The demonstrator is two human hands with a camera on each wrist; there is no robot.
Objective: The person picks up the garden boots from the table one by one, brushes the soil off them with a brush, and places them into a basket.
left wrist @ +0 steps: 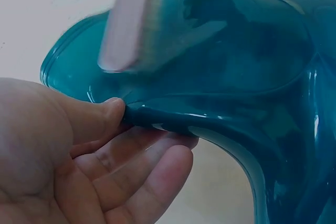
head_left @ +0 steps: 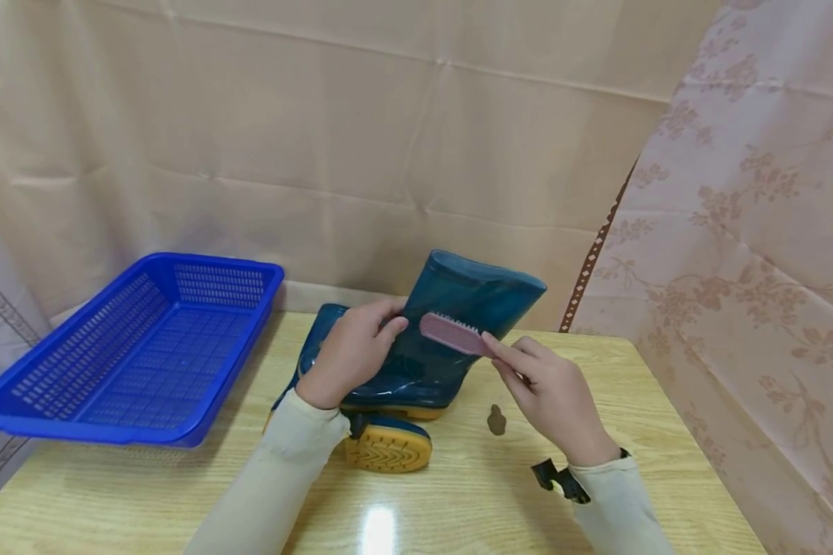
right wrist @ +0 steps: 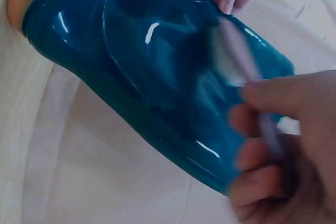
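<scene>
A teal rubber boot (head_left: pixel 430 370) with a yellow sole tilts over the table, its shaft leaning up and to the right. My left hand (head_left: pixel 354 343) pinches the edge of the shaft; in the left wrist view the thumb (left wrist: pixel 100 116) presses on top and the fingers lie beneath. My right hand (head_left: pixel 551 389) grips the handle of a pink brush (head_left: pixel 451 333) with pale bristles. The brush head lies over the shaft's side and is blurred in both wrist views. A second boot (head_left: pixel 326 317) is partly hidden behind my left hand, and a yellow treaded sole (head_left: pixel 389 449) faces me below.
At the left stands a blue plastic basket (head_left: pixel 204 408) with slotted walls. A small brown patch (head_left: pixel 497 420) marks the wooden table (head_left: pixel 472 509) near my right hand. A beige curtain (head_left: pixel 361 154) hangs behind, and a floral cloth (head_left: pixel 750 270) hangs at the right.
</scene>
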